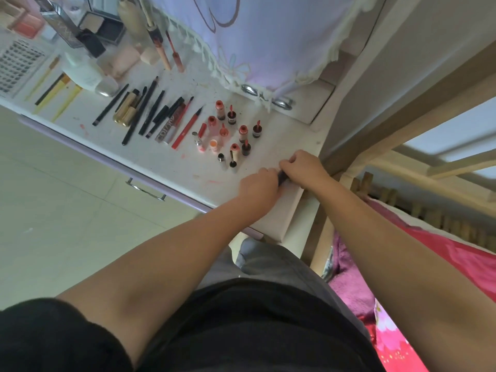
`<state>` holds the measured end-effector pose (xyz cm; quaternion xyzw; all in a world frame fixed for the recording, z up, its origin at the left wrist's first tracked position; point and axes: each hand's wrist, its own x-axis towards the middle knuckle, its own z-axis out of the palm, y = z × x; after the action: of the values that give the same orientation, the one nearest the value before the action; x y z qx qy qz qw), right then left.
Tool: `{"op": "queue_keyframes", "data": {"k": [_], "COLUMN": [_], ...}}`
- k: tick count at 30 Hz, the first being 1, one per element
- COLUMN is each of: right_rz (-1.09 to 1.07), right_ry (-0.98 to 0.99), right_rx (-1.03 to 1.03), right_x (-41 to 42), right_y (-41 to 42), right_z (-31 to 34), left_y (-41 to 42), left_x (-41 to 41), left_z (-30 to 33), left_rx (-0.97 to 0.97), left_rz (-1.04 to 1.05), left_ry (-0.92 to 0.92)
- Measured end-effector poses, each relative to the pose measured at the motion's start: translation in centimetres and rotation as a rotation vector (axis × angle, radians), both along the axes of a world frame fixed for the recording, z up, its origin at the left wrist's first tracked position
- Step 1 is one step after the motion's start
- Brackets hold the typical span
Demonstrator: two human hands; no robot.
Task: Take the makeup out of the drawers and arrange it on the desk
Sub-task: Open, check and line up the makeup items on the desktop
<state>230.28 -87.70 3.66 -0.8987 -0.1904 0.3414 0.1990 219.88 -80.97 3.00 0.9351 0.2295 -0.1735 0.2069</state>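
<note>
A small dark tube [282, 178], probably a lip product, is pinched between the curled fingers of the left hand [259, 187] and the right hand [304, 167], which meet over the near right corner of the white desk [166, 162]. Only a short dark section is seen between the fists, so whether the cap is being pulled or twisted cannot be told. Judged from the opened lipsticks and glosses [230, 132] standing nearby with their caps beside them, the cap is likely being taken off. The body should be held steady in one hand while the cap is drawn straight along the axis by the other, so that no colour is smeared. The piece is best set upright in the bare patch just beside the cluster, without the neighbouring tubes being knocked over. Farther left, a row of pencils and liners [150, 111] is laid out, with foundation bottles [131, 20] and palettes [99, 26] at the back. A drawer handle [146, 190] is seen below the desk edge.
</note>
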Motion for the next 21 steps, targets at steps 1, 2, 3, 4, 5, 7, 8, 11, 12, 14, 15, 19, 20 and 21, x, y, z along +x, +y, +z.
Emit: {"op": "queue_keyframes", "data": {"k": [1,2,3,4,5,7,8,11,12,14,15,19,20,21], "right_rz": [-0.012,-0.027,-0.037,-0.033,-0.022,-0.020,-0.049,-0.276,-0.329,-0.332,-0.299,-0.102,-0.092,-0.099], "right_ry": [0.061,0.136,0.211,0.275,0.322,0.384,0.409,0.397,0.372,0.367,0.409,0.613,0.618,0.595], "right_rx": [0.039,0.071,0.097,0.118,0.139,0.206,0.250,0.376,0.400,0.411,0.419,0.401,0.399,0.407], "right_x": [0.1,0.3,0.5,0.6,0.6,0.6,0.7,2.9,4.0,5.3,5.3,3.1,2.4,1.7], "right_y": [-0.2,-0.4,-0.6,-0.6,-0.6,-0.6,-0.6,-1.6,-2.1,-3.4,-3.9,-3.9,-3.6,-3.3], "right_z": [0.4,0.9,1.4,1.9,2.3,2.6,2.8,4.0,4.6,5.3,5.4,4.4,4.0,3.6], "left_y": [0.4,0.9,1.2,1.4,1.4,1.1,1.1,1.7,2.0,2.2,2.2,1.8,1.8,1.8], "left_x": [-0.4,-0.9,-1.4,-1.8,-2.2,-2.7,-2.9,-4.4,-5.2,-6.6,-7.0,-5.7,-5.3,-4.9], "left_z": [0.1,0.2,0.5,0.7,1.1,1.8,2.1,2.2,2.0,1.6,1.5,1.6,1.6,1.5], "left_rx": [-0.014,-0.039,-0.064,-0.085,-0.102,-0.124,-0.130,-0.163,-0.194,-0.288,-0.351,-0.528,-0.502,-0.448], "left_rz": [0.001,0.001,0.000,0.000,0.006,0.020,0.025,0.082,0.114,0.175,0.213,0.269,0.239,0.214], "left_ry": [-0.012,-0.037,-0.073,-0.118,-0.166,-0.244,-0.263,-0.243,-0.230,-0.223,-0.234,-0.289,-0.318,-0.354]}}
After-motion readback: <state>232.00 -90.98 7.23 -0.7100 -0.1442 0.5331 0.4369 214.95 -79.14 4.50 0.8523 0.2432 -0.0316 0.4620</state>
